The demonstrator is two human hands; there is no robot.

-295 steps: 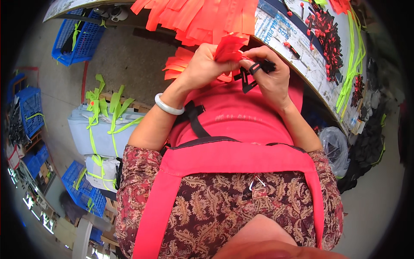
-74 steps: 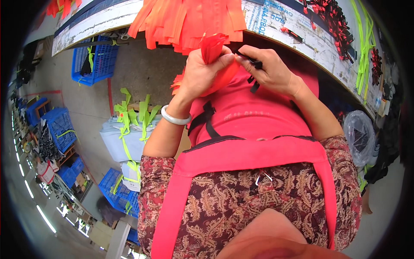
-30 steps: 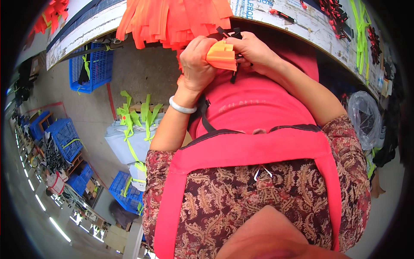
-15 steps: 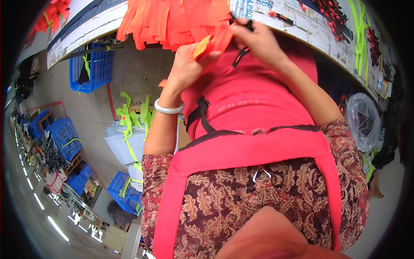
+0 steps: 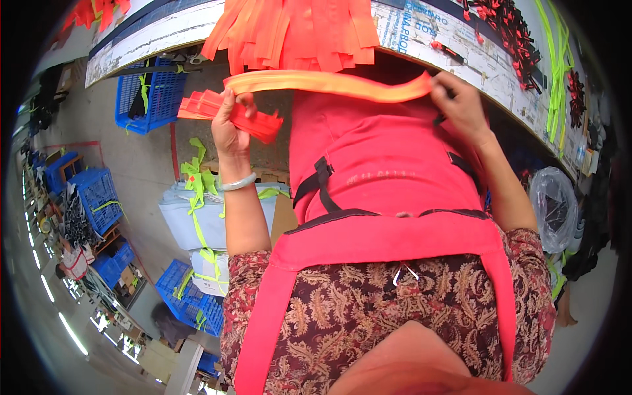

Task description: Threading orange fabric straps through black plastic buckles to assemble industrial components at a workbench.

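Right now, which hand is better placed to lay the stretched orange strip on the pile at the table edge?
Right, probably: the right hand holds the strip beside the table; the left hand also grips folded strips.

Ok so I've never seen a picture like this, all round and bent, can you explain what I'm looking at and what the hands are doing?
The picture comes from a wide fisheye camera worn on a person's head, looking down, so straight edges curve. There is no machine, just two bare hands. The patterned sleeves and red apron are the person's own body. The left hand, with a bracelet on the wrist, and the right hand stretch one orange strip between them. The left hand also grips a bundle of red-orange pieces. Ahead is a table edge with more orange strips hanging over it. To the left, on the floor, stand blue crates.
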